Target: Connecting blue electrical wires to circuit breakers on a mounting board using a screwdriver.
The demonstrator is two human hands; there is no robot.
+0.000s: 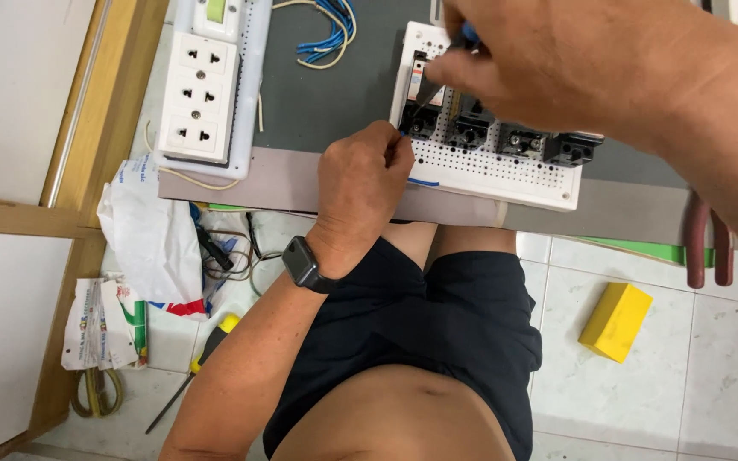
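Here, the white perforated panel (489, 175) on the worktop (335, 102) carries four black switch modules. Left hand (360, 188), fingers curled at the panel's near-left corner, pinches a blue wire (404, 141). Right hand (548, 64), above it, is closed around a blue-handled screwdriver (431, 85), tip on the leftmost module (421, 122).

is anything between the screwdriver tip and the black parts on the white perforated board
Nothing visible. The right hand points the screwdriver at the leftmost black part on the white perforated board; the left hand sits beside it.

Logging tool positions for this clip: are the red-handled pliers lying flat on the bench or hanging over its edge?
Hanging over. The pliers' red handles stick out past the bench edge above the tiled floor; their head is hidden.
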